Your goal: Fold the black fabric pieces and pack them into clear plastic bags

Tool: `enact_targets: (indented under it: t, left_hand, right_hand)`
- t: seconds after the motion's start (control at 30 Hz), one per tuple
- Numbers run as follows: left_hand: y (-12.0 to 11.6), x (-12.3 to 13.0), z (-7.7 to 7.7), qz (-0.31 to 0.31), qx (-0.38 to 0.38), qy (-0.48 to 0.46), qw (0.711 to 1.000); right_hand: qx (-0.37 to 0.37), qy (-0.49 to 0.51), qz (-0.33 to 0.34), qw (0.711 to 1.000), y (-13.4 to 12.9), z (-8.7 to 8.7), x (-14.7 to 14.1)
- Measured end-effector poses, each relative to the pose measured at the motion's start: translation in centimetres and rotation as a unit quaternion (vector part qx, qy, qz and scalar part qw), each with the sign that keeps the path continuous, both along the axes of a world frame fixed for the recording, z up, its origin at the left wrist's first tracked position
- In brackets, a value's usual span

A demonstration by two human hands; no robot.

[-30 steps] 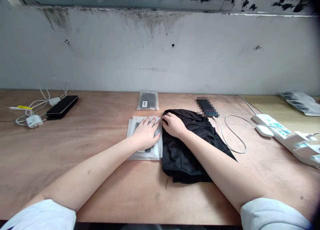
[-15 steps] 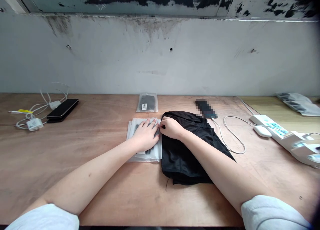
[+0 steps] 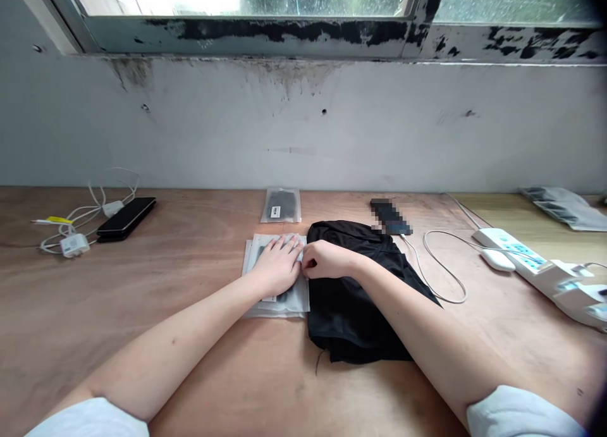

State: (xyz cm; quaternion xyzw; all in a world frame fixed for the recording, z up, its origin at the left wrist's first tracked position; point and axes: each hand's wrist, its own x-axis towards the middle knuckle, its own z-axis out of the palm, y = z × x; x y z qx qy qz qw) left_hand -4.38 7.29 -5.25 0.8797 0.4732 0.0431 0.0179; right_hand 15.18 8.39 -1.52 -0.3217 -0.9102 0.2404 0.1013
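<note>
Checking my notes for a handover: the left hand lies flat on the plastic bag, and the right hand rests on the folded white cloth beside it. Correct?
No: the cloth is black, not white, as the head view shows. The left hand on the plastic bag and the right hand are as you said.

Pixelated phone [image 3: 387, 214] and a clear packet [image 3: 279, 307] half-hidden beneath the left hand [image 3: 275, 266]
</note>
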Motion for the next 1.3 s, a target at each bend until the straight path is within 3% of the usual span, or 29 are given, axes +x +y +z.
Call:
enact_targets:
  t: [0.1, 0.17, 0.37, 0.53, 0.8, 1.3]
  left_hand:
    - [0.1, 0.1, -0.3, 0.015, 0.013, -0.005, 1.0]
    - [0.2, 0.1, -0.5, 0.018, 0.018, -0.005, 1.0]
    - [0.3, 0.0, -0.6, 0.022, 0.018, -0.019, 0.999]
    - [0.3, 0.1, -0.4, 0.028, 0.01, -0.019, 0.999]
    - [0.2, 0.1, -0.2, 0.033, 0.004, -0.016, 0.999]
    - [0.0, 0.4, 0.4, 0.035, -0.002, -0.016, 0.999]
  right_hand:
    - [0.121, 0.054, -0.103, 0.986, 0.6, -1.5, 0.2]
    - [0.144, 0.037, -0.14, 0.979, 0.9, -2.4, 0.5]
    - [0.031, -0.044, -0.088, 0.995, 1.0, -2.3, 0.8]
    - [-0.023, -0.101, -0.097, 0.99, 0.7, -1.5, 0.4]
    - [0.022, -0.061, -0.11, 0.992, 1.0, -1.7, 0.9]
    - [-0.011, -0.122, -0.076, 0.989, 0.0, -1.7, 0.3]
